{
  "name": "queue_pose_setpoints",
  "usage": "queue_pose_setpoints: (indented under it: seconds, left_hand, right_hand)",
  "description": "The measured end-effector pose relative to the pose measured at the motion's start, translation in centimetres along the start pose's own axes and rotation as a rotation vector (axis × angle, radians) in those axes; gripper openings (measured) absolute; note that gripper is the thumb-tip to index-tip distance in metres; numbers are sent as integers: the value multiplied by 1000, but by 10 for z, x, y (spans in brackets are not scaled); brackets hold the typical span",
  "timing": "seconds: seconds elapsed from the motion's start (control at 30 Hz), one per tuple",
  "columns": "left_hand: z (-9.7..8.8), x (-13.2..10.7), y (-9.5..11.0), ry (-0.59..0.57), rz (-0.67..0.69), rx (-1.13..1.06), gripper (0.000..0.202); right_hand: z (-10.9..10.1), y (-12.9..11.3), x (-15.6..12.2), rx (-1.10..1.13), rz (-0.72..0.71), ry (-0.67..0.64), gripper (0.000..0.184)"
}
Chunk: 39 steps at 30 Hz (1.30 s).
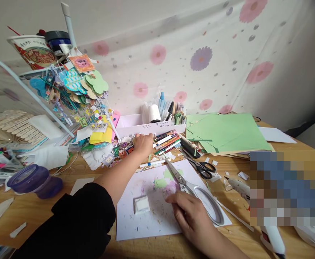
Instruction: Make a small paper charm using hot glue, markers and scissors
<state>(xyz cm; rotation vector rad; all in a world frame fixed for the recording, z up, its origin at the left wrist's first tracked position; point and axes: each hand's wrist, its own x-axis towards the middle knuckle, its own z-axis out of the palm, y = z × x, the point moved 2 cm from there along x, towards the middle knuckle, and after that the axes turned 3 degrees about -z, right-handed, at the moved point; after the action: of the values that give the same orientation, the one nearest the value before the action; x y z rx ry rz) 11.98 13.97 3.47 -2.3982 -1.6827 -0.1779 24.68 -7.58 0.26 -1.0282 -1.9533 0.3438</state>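
My left hand (143, 145) reaches over a pile of small paper cut-outs (125, 144), beside a heap of colored pencils (166, 142). Its fingers bend down away from me, so their tips and anything in them are hidden. Above a stained white sheet (130, 227) my right hand (191, 217) is half curled, thumb and index finger apart, with nothing visible in it. Large silver scissors (183, 181) lie just beyond that hand, partly on the sheet. A small white block (141, 205) and green paper scraps (160, 183) rest on the sheet.
Black-handled scissors (204, 169) and a box cutter (191, 149) lie near green paper (224, 131). Behind stands a white box (130, 124) of supplies. A purple container (35, 180) and a rack hung with paper shapes (96, 82) are left; a glue gun (274, 239) is right.
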Motion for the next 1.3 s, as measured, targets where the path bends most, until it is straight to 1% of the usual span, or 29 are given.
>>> queue_pose_setpoints:
  seconds: [0.07,0.17,0.3,0.4,0.47,0.63,0.8,0.93,1.03,1.1,1.17,1.23,1.3]
  left_hand:
    - [-3,-1,-6,3,-25,-12,21]
    - [-2,-4,-10,-18,-34,-34,21]
    - [4,-9,-7,-37,-40,-19,21]
    - [4,-9,2,-25,-26,0,20]
    - [5,-4,12,-38,5,-1,19]
    - [17,12,37,-185,89,-22,20]
    - [24,22,48,-273,79,9,33]
    - [22,26,54,-326,60,19,34]
    - [21,26,59,-376,10,8,34]
    - [20,25,58,-397,-31,-19,34]
    - [16,23,52,-402,-72,-65,34]
    - [7,18,38,-387,-100,-131,33]
    - [-7,9,21,-359,-100,-224,30]
  right_hand:
    - [0,-1,1,4,-5,10,26]
    - [-1,-2,1,21,7,22,26]
    - [-1,-2,2,44,32,7,25]
    - [-1,-1,3,46,46,-10,24]
    - [-1,0,3,46,52,-13,25]
    - [0,1,2,53,67,-49,26]
    - [1,2,1,64,89,-77,25]
    - [0,1,2,53,89,-74,25]
    - [-1,0,3,64,96,-78,27]
    - [-2,0,3,65,95,-75,28]
    - [-2,2,2,63,95,-64,28]
    - [-1,6,1,76,109,-52,27]
    - [0,10,1,117,146,-35,25]
